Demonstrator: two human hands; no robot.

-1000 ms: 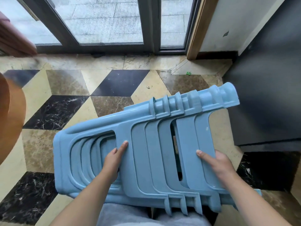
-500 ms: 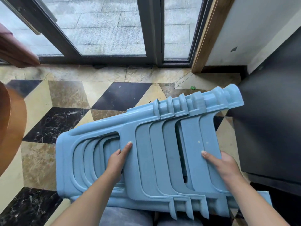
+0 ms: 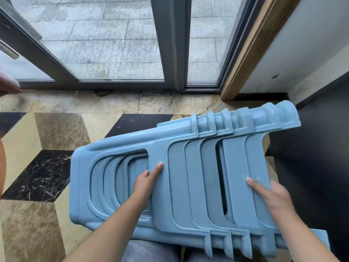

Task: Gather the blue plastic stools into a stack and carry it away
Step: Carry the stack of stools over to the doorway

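One nested stack of blue plastic stools [image 3: 188, 176], about five by the stepped leg ends, is held on its side in front of the body, above the floor. Two hands are shown. The left hand [image 3: 145, 184] is hooked into the arched side opening, thumb laid along a leg. The right hand [image 3: 272, 195] grasps the rightmost legs, thumb flat on top, fingers hidden beneath. Beyond lie the patterned marble floor [image 3: 56, 129] and one glass door [image 3: 113, 44].
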